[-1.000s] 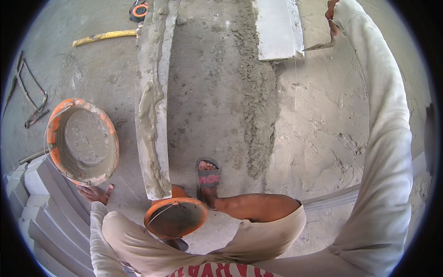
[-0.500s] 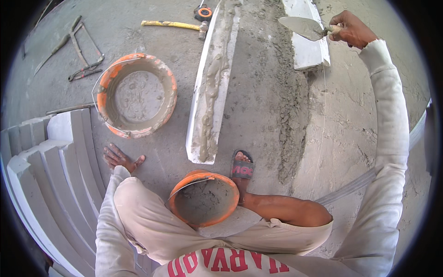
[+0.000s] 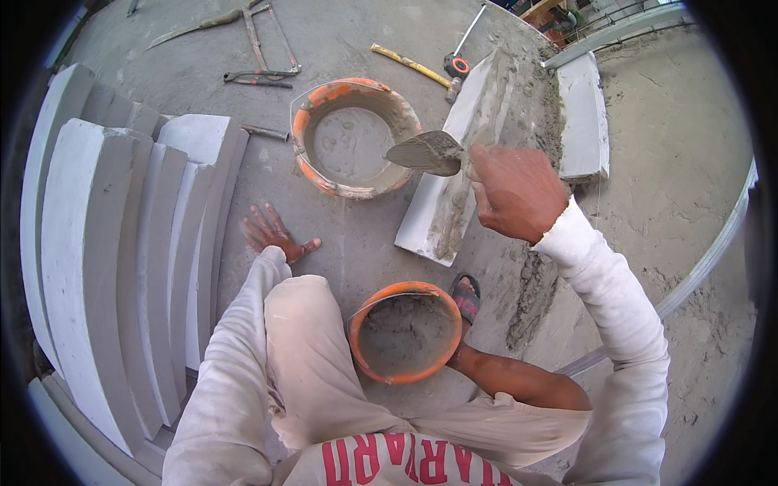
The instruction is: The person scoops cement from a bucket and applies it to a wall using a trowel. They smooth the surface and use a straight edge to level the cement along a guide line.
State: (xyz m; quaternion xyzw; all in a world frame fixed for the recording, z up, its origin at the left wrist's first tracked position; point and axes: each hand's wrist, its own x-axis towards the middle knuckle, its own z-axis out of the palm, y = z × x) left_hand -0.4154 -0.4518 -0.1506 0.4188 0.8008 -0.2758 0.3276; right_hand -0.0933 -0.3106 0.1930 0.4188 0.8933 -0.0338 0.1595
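My right hand [image 3: 519, 194] grips the handle of a pointed trowel [image 3: 431, 154], whose blade reaches over the right rim of the larger orange bucket [image 3: 306, 150]. Wet grey mortar covers that bucket's bottom. Beneath my right hand lies a long white block [image 3: 433, 215] with mortar spread along its upper face. My left hand [image 3: 277, 233] is flat on the concrete floor, fingers spread, holding nothing. Between my legs stands a smaller orange bucket [image 3: 369, 368] with mortar inside.
White blocks [image 3: 89, 267] are stacked at the left. A hammer [image 3: 413, 65], a tape measure [image 3: 456, 65] and a hacksaw [image 3: 279, 40] lie farther off. Another white block [image 3: 583, 121] borders a mortar strip at the right, beside a taut string.
My right hand has brought the trowel from above the far right block leftward to the large bucket. The view has turned left. My left hand stays on the floor.
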